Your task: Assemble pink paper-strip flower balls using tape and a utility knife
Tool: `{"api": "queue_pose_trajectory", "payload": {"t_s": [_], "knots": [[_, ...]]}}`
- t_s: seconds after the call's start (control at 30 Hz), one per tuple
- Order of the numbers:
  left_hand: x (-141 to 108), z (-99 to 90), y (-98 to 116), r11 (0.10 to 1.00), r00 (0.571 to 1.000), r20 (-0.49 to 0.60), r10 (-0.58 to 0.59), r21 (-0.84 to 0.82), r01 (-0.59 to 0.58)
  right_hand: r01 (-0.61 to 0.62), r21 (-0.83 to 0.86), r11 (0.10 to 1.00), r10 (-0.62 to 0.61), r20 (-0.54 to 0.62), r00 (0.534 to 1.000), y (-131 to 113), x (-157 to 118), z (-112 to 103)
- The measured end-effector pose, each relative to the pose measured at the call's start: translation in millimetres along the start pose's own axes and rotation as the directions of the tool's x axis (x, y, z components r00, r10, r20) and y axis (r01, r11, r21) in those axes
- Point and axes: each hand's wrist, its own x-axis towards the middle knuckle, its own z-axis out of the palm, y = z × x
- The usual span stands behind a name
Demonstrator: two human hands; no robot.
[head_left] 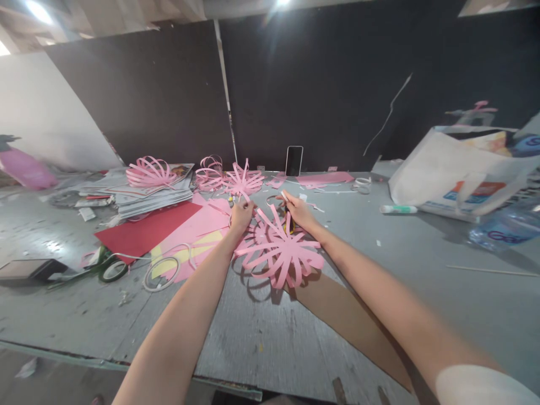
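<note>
Nearest comes the grey surface [236, 343], with a brown sheet [358, 326] running slantwise over it, and just beyond sits the pink paper piece [289, 247], right between the forearms. Its strips are cut and fan out from a joined centre; several curl under, others stick out with loose ends, so the rounding is part-way and those ends remain to be closed. Up at its far edge, the left hand [242, 216] pinches a pink strip [246, 197], while the right hand [297, 209] closes its fingers on what seems to be a small pale piece [284, 194], too blurred to name. Off to the left lie a red sheet [147, 228] and pink sheets [213, 212]. Farther back, one looped pink ball [149, 172] rests rounded on the stack of papers [156, 199]; beside it, another looped piece [210, 174] looks rounded, its neighbour [243, 180] showing spread strips. Last, a phone [294, 161] stands upright by the dark wall [337, 84].
</note>
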Motion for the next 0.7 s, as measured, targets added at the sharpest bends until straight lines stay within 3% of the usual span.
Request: {"api": "queue_pose_trajectory", "payload": {"t_s": [0.37,0.53,0.7], "knots": [[1,0.9,-1,1.000,1.000,-0.003,0.010,0.005,-0.010,-0.007,0.000,1.000,0.007,-0.012,1.000,-6,-1,-1],[0,0.4,0,1.000,1.000,0.008,0.009,0.007,-0.009,-0.119,0.057,0.991,0.120,-0.017,0.993,-16,-5,-3],[-1,-0.3,1,1.000,1.000,-0.003,0.016,0.017,-0.016,-0.156,-0.129,0.979,0.155,-0.019,0.988,-18,-5,-5]]}}
